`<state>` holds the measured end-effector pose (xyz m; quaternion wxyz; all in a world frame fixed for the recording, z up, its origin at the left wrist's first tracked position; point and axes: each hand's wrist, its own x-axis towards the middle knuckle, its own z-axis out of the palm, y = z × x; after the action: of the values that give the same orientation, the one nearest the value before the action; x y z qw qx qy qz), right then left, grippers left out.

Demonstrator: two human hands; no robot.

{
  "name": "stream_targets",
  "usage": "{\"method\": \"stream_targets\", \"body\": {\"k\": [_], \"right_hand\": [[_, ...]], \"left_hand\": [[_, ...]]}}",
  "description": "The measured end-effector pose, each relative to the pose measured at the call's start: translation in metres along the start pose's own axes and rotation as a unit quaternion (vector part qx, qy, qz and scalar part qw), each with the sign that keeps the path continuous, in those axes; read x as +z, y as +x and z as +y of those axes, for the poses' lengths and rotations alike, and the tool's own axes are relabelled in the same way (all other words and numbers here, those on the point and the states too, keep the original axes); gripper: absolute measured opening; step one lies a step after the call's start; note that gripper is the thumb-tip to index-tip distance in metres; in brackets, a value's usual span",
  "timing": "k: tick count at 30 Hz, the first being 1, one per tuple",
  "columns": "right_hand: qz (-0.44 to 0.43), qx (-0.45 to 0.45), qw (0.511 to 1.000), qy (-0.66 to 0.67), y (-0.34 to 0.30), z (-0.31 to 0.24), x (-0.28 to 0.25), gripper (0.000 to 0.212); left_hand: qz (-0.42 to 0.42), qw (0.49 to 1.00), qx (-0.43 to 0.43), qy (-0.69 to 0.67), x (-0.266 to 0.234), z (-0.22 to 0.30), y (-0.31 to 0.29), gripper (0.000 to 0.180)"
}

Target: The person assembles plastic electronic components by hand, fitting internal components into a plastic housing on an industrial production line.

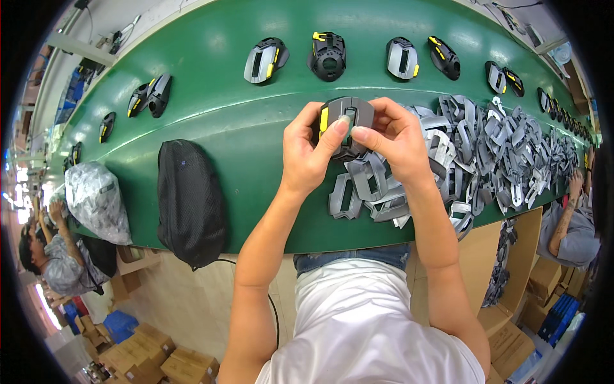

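Observation:
Between both hands, above the green table, is a dark grey computer mouse shell with a yellow side strip and a long slot down its middle. My left hand grips its left side, thumb laid over the top beside the slot. From the right, my right hand holds the other edge, its thumb pressing near the slot's lower end. The fingers under the shell are hidden. Just below and right of my hands spreads a pile of loose grey plastic cover pieces, many with a slot.
Mouse shells with yellow parts stand spaced along the table's far side. At left lie a black mesh bag and a filled clear plastic bag. An open cardboard box with grey parts stands at right. Co-workers sit at both ends.

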<state>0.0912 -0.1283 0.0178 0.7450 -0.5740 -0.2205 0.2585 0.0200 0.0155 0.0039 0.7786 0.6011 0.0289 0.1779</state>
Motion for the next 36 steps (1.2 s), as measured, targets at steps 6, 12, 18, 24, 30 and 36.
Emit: {"method": "stream_targets", "body": {"k": [6,12,18,24,30,36], "right_hand": [[0.006,-0.002,1.000,0.006,0.002,0.002,-0.002,0.031],[-0.003,0.018,1.000,0.003,-0.003,-0.005,-0.004,0.031],[-0.015,-0.286,0.883,-0.373,0.002,-0.011,-0.003,0.030],[-0.022,-0.402,0.753,-0.521,0.000,-0.008,0.003,0.029],[0.064,-0.184,0.975,-0.103,-0.006,-0.015,0.019,0.046],[0.002,-0.004,0.998,-0.065,-0.004,0.002,0.010,0.034]], "left_hand": [[0.012,0.998,0.037,0.045,0.004,-0.002,0.003,0.023],[0.011,0.984,0.064,0.165,-0.001,-0.007,0.002,0.025],[-0.003,0.977,0.157,0.142,-0.002,-0.011,0.013,0.044],[0.008,0.987,-0.122,-0.101,-0.022,0.001,0.012,0.058],[0.054,0.996,-0.053,0.039,-0.015,-0.001,0.010,0.038],[0.058,0.995,-0.023,0.083,-0.008,-0.004,0.005,0.043]]}}
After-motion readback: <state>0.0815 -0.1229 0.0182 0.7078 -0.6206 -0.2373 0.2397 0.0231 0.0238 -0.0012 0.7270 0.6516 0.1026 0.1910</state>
